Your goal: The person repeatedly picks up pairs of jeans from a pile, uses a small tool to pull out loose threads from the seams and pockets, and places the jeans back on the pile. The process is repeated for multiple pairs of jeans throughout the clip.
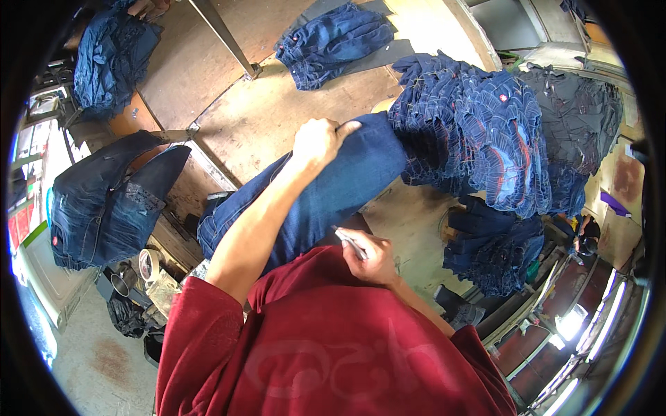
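A piece of blue denim, apparently a trouser leg of a pair of jeans (354,163), stretches across in front of my body. My left hand (318,144) is closed on its far edge, the thumb lying along the cloth toward the right. Close to my chest, my right hand (374,260) is closed round a slim grey tool (352,243) with a dark tip. The tip points up and left toward the near edge of the denim. Most of the tool is hidden in the fingers, so its kind cannot be made out.
To the right hangs a thick stack of dark blue denim (479,125), with grey garments (583,114) behind it. More jeans (114,201) drape at the left. A denim pile (340,41) lies on the brown board (201,59) ahead. A tape roll (148,265) sits at lower left.
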`<state>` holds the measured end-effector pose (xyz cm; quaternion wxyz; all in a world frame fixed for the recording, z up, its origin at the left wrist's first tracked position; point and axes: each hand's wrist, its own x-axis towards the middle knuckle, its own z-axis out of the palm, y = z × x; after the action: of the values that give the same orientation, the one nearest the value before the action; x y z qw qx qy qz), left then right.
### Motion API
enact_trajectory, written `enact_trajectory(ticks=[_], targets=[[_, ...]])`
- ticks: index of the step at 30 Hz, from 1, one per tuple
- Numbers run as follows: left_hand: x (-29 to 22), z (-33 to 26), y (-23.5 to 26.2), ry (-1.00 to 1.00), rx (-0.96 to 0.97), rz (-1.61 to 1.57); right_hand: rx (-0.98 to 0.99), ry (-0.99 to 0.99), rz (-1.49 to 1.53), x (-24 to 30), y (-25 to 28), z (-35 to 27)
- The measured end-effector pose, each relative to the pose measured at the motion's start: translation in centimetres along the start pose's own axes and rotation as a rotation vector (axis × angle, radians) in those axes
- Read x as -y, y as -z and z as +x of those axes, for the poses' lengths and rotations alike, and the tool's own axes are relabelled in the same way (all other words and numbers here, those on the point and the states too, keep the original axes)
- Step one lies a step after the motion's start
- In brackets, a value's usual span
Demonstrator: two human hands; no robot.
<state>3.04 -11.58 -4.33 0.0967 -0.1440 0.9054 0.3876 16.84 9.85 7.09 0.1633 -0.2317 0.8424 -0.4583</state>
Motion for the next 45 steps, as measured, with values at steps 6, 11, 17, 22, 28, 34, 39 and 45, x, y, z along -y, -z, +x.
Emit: enact_trajectory(ticks=[6, 11, 17, 22, 28, 34, 39, 45], targets=[[1.4, 3.5, -0.8, 0.264, 0.074, -0.053, -0.077, -0.099, 0.013, -1.7, 2.3, 1.3], [1.7, 4.6, -2.5, 0.192, 0.097, 0.064, -0.179, -0.015, -0.136, -3.4, 3.0, 5.3], [2.9, 6.4, -2.2, -0.084, -0.093, 0.118, -0.219, 0.119, -0.390, -5.2, 1.7, 10.6], [2.5, 7.0, -2.3, -0.112, -0.158, 0.110, -0.210, 0.058, -0.475, -7.1, 1.0, 12.1], [2.3, 6.7, -1.8, 0.062, -0.004, -0.053, -0.027, -0.657, -0.178, -15.5, 9.5, 17.9], [2.4, 6.7, -1.8, -0.045, 0.013, -0.171, -0.143, -0.176, -0.093, -18.0, 8.5, 19.7], [3.4, 7.3, -2.7, -0.137, -0.031, -0.030, -0.199, -0.127, -0.467, -15.3, 7.5, 21.3], [3.1, 7.6, -3.2, -0.081, -0.115, 0.103, -0.010, 0.063, -0.433, -8.4, 3.3, 14.0]])
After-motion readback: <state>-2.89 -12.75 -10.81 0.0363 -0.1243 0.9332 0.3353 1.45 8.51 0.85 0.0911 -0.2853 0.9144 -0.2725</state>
